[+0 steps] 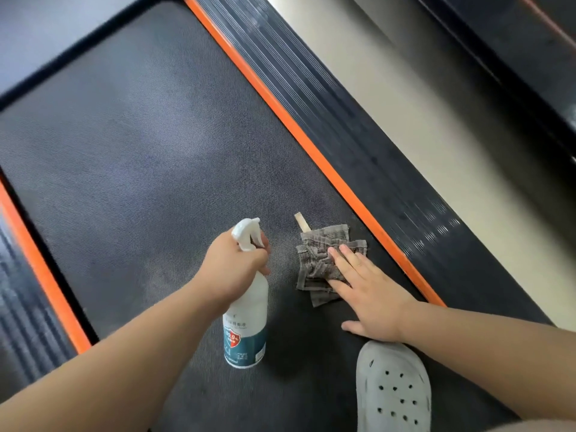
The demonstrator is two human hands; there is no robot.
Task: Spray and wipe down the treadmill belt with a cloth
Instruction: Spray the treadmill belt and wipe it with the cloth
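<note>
Left hand (237, 260) gripped round the neck of a white plastic spray bottle with a teal label (246, 310), one finger curled at the trigger, nozzle end up and facing away from the person; whether the bottle's base rests on the belt or hangs just over it, cannot tell. Right hand (371, 294) lies flat, fingers straight and close together, fingertips pressing the near corner of a crumpled grey woven cloth (321, 260), thumb splayed on the surface toward the person. Cloth sits on the dark textured treadmill belt (140, 151), just beside the bottle's head with a bare gap between, and near the belt's right edge. A pale tan tag (301, 221) sticks out of the cloth's far side. Belt's long axis runs from the person up and to the left in the head view, so most of its surface lies ahead of both hands; the right hand is the one on the cloth, and a push forward along that axis looks like the natural stroke. Bright orange edge strip (311, 148) borders the cloth's side closely, then a black ribbed side rail (358, 126), then pale floor (436, 120). A matching orange strip (40, 269) marks the left edge. Light grey perforated clog (392, 388) stands on the belt right behind the right wrist, likely crowding any backward pull
</note>
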